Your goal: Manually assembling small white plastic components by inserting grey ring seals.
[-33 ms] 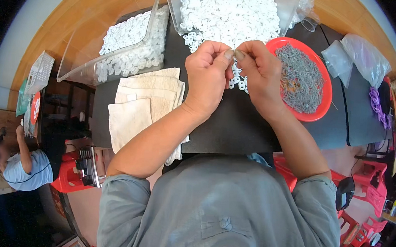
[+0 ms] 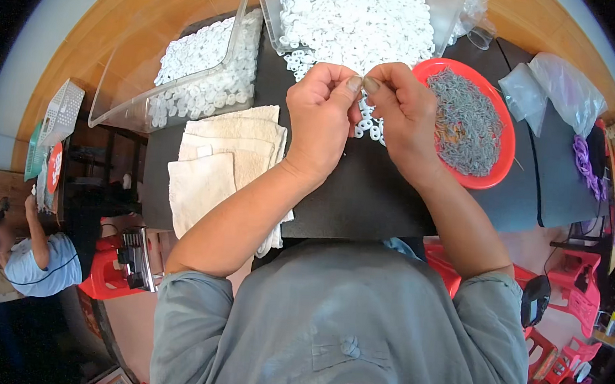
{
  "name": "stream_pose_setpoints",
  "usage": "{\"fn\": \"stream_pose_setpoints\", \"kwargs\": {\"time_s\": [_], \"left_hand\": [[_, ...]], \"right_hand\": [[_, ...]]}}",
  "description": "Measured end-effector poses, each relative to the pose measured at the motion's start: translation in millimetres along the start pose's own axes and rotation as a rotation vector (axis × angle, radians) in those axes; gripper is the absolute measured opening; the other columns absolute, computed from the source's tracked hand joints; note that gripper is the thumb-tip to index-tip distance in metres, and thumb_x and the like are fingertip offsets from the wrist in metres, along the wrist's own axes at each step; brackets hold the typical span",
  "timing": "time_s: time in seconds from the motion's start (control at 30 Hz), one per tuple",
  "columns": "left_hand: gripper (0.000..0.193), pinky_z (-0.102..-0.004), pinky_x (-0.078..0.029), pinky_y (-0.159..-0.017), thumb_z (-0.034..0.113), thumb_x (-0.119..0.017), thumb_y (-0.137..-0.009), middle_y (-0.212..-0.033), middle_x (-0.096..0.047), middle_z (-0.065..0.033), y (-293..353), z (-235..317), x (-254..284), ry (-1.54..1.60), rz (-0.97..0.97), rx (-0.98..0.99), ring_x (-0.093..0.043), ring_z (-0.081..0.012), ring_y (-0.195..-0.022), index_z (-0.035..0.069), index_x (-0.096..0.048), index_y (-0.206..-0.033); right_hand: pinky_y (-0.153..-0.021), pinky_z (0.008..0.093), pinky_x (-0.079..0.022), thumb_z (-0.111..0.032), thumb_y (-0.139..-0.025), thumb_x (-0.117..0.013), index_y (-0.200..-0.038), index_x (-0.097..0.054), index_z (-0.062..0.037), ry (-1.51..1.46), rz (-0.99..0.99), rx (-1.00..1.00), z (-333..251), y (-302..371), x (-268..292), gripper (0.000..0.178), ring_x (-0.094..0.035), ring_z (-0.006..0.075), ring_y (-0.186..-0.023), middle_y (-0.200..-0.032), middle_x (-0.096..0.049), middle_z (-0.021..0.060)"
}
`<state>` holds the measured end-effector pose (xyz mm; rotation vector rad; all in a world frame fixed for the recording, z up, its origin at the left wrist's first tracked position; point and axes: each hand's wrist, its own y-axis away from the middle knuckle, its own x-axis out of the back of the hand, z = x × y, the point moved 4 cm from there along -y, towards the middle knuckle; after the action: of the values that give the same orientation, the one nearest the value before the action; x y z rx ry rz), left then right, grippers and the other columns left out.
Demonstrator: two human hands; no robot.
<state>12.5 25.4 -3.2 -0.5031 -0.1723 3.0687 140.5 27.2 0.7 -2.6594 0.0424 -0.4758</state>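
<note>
My left hand (image 2: 319,125) and my right hand (image 2: 407,120) meet above the dark table, thumb tips almost touching. Each is closed in a pinch of thumb and fingers; whatever sits between the fingertips is too small and hidden to name. Just under them lie loose small white plastic pieces with holes (image 2: 375,132). Beyond my hands a clear bin is heaped with many such white pieces (image 2: 359,21), some spilling over its near edge. Beside my right hand stands a red bowl (image 2: 509,138) full of thin grey pieces (image 2: 469,125).
At the left a clear plastic box (image 2: 120,111) holds more white pieces. Folded cream cloths (image 2: 204,185) lie beside my left forearm. Clear plastic bags (image 2: 568,89) rest at the far right, near purple cord (image 2: 586,165). Another person (image 2: 46,263) works at the far left.
</note>
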Motion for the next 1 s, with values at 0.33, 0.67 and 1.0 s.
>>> {"fn": "stream_pose_setpoints", "kwargs": {"time_s": [0.33,0.67,1.0], "left_hand": [[0.009,-0.0232,-0.041,-0.039,0.005,-0.058,-0.092,-0.072,-0.059,-0.0053,-5.2,0.3,2.2,0.053,0.026,0.032,-0.052,-0.0087,-0.051,-0.001,-0.057,-0.086],[0.010,-0.0225,-0.042,-0.043,0.008,-0.062,-0.091,-0.074,-0.062,-0.0050,-12.6,6.6,4.7,-0.228,-0.081,0.130,-0.057,-0.0093,-0.055,-0.001,-0.061,-0.090],[0.010,-0.0223,-0.040,-0.042,0.009,-0.063,-0.090,-0.069,-0.060,-0.0027,-12.2,4.0,3.6,-0.369,-0.110,0.048,-0.052,-0.0073,-0.051,0.001,-0.059,-0.086]], "right_hand": [[-0.063,0.0284,-0.048,-0.006,-0.092,-0.060,-0.099,-0.060,-0.0011,0.241,0.107,0.320,-10.3,-4.1,9.4,0.009,-0.061,0.0152,-0.073,-0.079,-0.062,0.0079],[-0.060,0.0343,-0.048,0.000,-0.087,-0.062,-0.095,-0.058,-0.0025,0.374,0.063,0.405,-6.7,-4.7,10.9,0.009,-0.063,0.0294,-0.069,-0.077,-0.062,0.0140],[-0.061,0.0370,-0.048,-0.002,-0.087,-0.061,-0.094,-0.058,-0.0022,0.448,0.035,0.334,-7.9,-2.0,9.4,0.008,-0.063,0.0317,-0.071,-0.079,-0.062,0.0148]]}}
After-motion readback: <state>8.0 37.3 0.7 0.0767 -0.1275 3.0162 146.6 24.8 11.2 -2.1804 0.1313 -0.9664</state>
